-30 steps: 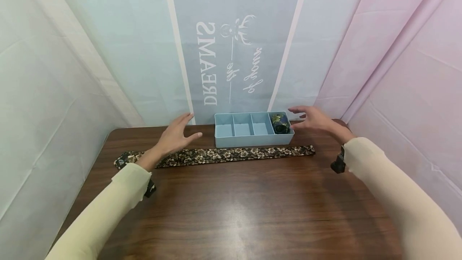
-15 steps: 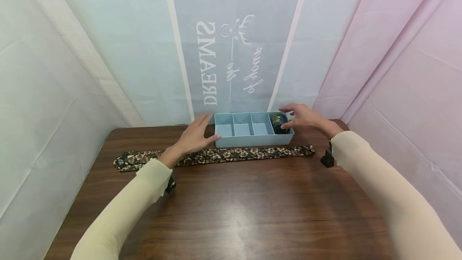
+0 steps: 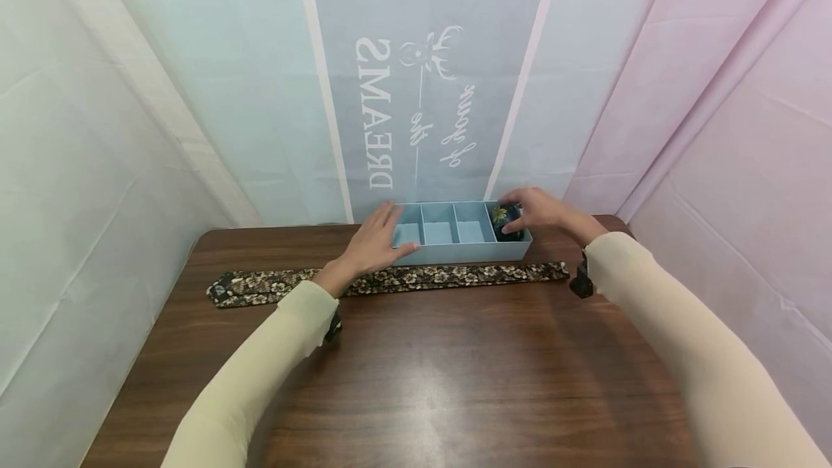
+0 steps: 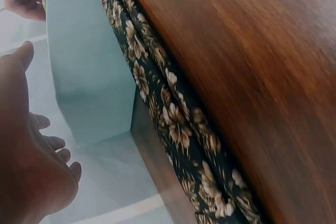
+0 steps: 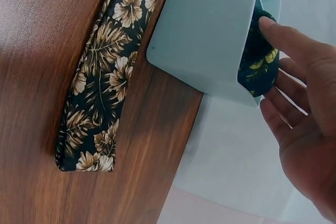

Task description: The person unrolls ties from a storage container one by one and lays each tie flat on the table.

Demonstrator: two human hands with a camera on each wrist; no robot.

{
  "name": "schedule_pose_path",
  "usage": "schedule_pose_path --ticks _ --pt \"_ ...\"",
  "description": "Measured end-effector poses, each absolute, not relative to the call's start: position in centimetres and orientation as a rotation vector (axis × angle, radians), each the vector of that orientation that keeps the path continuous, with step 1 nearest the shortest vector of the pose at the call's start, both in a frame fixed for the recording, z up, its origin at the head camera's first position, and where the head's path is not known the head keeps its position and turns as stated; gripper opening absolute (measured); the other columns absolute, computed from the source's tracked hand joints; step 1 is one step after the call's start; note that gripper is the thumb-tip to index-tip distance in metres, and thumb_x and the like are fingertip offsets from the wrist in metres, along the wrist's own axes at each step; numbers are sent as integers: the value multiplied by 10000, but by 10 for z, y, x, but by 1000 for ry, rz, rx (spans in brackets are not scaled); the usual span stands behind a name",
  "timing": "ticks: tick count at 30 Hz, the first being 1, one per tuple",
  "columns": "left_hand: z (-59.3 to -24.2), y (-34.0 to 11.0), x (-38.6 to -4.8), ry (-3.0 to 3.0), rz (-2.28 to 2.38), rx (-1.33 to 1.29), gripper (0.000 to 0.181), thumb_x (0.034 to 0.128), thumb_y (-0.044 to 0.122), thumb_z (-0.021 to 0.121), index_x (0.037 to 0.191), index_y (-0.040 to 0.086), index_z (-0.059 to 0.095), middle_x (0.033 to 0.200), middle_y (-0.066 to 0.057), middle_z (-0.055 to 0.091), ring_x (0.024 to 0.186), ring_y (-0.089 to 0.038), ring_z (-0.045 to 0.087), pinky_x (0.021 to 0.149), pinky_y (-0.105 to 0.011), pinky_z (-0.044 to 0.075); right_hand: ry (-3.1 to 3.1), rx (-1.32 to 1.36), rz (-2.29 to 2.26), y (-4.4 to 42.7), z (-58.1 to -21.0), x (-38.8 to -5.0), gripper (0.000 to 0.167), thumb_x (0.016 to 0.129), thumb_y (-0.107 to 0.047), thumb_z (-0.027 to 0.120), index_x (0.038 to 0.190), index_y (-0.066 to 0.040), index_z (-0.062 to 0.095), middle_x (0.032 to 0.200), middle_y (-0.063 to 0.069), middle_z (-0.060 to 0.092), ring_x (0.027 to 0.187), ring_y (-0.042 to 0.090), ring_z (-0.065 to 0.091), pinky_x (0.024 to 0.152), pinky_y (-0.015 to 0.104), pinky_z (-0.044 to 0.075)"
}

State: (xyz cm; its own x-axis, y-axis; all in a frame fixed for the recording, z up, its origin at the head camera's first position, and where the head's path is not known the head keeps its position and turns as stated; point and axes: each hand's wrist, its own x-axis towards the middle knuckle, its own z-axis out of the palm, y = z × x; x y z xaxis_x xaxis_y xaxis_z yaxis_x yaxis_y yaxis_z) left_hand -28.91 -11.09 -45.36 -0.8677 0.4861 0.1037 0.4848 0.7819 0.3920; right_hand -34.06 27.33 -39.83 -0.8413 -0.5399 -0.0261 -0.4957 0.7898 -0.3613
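A: Status on the R hand?
B: Part-closed, thumb & fingers pinching the rolled tie in the far-right compartment of the blue box.
A: L hand?
B: Wide open, thumb & fingers spread, holding nothing, at the box's left end. Can't tell if it's touching.
A: Diff vs. 1 sec ago?
B: R hand was by the box's right end; now it's in over the roll. L hand's shifted right, up to the box. Long tie looks unmoved.
A: Patterns?
B: Roll's dark w/ yellow-green flowers. Long tie's black w/ cream & tan floral print, flat on the brown counter in front of the box.
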Motion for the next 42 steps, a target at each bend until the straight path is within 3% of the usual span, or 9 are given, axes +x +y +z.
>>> schedule_pose_path --ticks 15,42 --pt "-463 -95 -294 2976 471 756 971 1053 697 415 1707 63 79 1776 -178 -28 1648 -329 -31 1334 -495 65 2875 -850 -411 265 -407 -347 590 842 -170 906 1317 96 680 1299 273 702 1197 449 662 1019 585 534" --pt "-471 -87 -303 2970 305 701 996 1045 751 331 1705 84 -1 1776 -150 -85 1646 -302 -79 1335 -459 41 2963 -854 -454 267 -415 -352 436 770 -107 938 1135 54 763 1081 197 775 873 287 677 774 489 560"
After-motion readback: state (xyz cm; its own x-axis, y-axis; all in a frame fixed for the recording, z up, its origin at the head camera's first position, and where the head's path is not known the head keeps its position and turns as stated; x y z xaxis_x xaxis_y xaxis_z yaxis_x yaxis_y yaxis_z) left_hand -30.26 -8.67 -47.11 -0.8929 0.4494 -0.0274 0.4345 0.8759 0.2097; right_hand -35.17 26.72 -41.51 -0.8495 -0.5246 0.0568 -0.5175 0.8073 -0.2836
